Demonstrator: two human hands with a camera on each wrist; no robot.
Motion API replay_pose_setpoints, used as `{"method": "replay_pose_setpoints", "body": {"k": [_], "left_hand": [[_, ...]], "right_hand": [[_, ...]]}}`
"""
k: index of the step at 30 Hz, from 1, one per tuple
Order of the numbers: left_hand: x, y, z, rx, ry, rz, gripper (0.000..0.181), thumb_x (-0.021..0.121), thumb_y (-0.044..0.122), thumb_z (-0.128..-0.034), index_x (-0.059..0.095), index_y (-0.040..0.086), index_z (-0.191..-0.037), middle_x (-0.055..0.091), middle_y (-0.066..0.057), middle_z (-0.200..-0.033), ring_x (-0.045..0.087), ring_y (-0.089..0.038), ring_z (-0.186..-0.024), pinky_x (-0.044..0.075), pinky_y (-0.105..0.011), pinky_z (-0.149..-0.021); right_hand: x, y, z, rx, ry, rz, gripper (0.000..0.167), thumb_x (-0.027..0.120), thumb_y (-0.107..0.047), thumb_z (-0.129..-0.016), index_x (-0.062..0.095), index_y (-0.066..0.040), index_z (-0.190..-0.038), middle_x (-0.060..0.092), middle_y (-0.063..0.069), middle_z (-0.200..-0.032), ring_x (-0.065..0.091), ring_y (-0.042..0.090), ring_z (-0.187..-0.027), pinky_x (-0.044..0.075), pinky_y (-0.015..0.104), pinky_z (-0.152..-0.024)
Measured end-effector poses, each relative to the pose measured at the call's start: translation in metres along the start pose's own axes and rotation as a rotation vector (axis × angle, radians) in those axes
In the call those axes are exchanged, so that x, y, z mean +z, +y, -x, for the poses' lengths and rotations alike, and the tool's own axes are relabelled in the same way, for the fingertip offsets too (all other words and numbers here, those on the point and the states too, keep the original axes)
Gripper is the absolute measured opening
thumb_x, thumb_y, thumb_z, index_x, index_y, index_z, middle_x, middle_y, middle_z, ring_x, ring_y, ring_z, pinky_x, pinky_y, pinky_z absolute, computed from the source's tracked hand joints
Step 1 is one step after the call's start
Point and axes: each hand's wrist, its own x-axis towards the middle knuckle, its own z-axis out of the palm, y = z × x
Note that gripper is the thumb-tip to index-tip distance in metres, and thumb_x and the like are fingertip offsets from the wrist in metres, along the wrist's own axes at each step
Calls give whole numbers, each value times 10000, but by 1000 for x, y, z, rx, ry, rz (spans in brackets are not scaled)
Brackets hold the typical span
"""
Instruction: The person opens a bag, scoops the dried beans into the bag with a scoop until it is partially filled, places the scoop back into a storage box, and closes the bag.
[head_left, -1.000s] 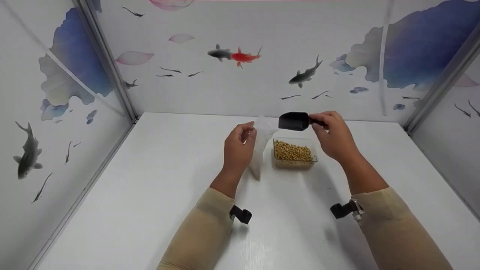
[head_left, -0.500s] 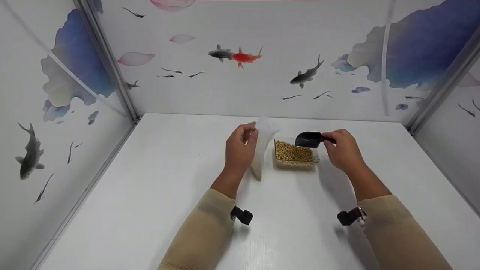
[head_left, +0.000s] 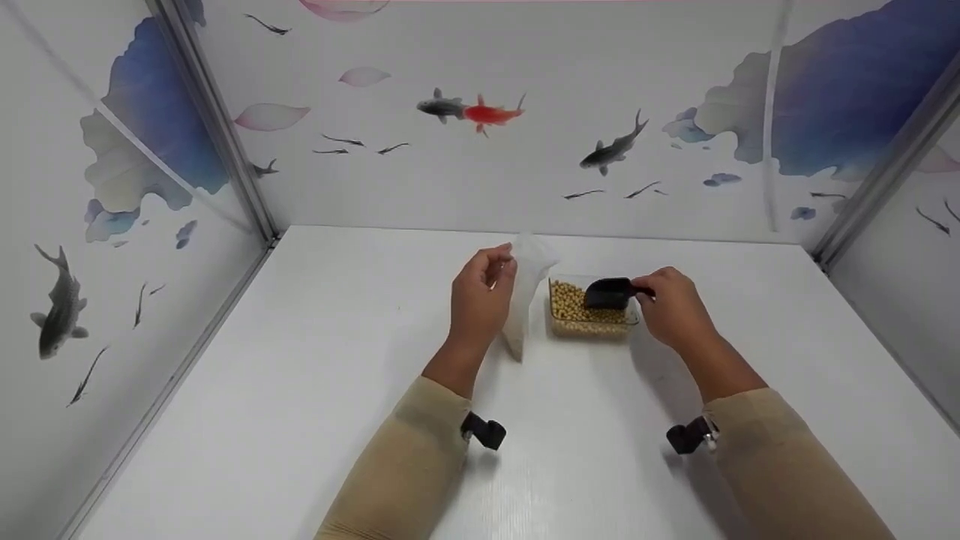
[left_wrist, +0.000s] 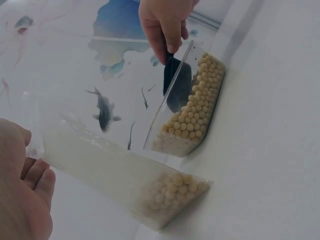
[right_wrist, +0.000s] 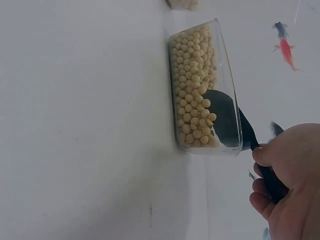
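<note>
My right hand [head_left: 671, 304] grips the handle of a black scoop [head_left: 608, 293]. In the right wrist view the scoop's blade [right_wrist: 222, 117] is inside a clear rectangular container [right_wrist: 227, 65], its edge against the soybeans [right_wrist: 192, 100]. Left of the container, my left hand [head_left: 481, 294] pinches the top of a translucent plastic bag [head_left: 529, 274]. The bag stands upright on the table, and the left wrist view shows a small heap of soybeans [left_wrist: 175, 192] in its bottom. Part of the bag's mouth is hidden behind the left fingers.
Both the bag and container stand on a white table [head_left: 337, 337]. White panels printed with fish and lotus leaves enclose it at the back [head_left: 337, 187] and sides, with metal posts [head_left: 217, 127] at the corners.
The right hand has brought the black scoop down from above the container, and its blade now meets the soybeans. The left hand and the bag have hardly moved.
</note>
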Motion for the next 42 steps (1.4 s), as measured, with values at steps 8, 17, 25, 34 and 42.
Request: {"method": "replay_pose_setpoints", "body": {"k": [8, 17, 25, 34, 42], "left_hand": [[0, 0, 1, -15, 3, -10, 173, 638, 271, -1096, 701, 157, -1210, 706, 73, -1431, 647, -111, -1363, 542, -286, -1144], [0, -1, 1, 2, -5, 4, 197, 632, 264, -1100, 695, 121, -1218, 706, 54, -1437, 658, -119, -1346, 553, -291, -1131], [2, 1, 0, 3, -2, 2, 211, 638, 256, -1094, 697, 100, -1223, 715, 40, -1424, 667, -133, -1329, 560, -301, -1123], [1, 0, 1, 4, -4, -5, 201, 639, 271, -1095, 698, 122, -1216, 712, 52, -1432, 672, -129, -1323, 562, -302, -1119], [2, -1, 1, -1, 0, -6, 203, 639, 268, -1094, 697, 122, -1223, 711, 53, -1431, 672, -129, -1318, 565, -303, -1115]], "right_hand": [[11, -5, 0, -29, -30, 25, 327, 579, -23, -1081, 683, 16, -1389, 607, 272, -1333, 584, 478, -1268, 564, 576, -1041], [22, -10, -1, -57, -56, 41, 337, 579, -12, -1078, 672, 21, -1400, 615, 257, -1326, 590, 474, -1274, 563, 572, -1049], [26, -12, -2, -90, -35, 52, 337, 580, 4, -1068, 681, 21, -1390, 633, 252, -1313, 598, 474, -1269, 561, 578, -1054], [27, -13, -7, -66, -96, 7, 368, 561, 13, -1072, 659, 6, -1427, 619, 232, -1349, 597, 446, -1303, 550, 573, -1083], [28, -12, -9, -35, -148, -35, 383, 539, -29, -1097, 629, -19, -1468, 591, 226, -1438, 556, 448, -1385, 501, 598, -1149]]}}
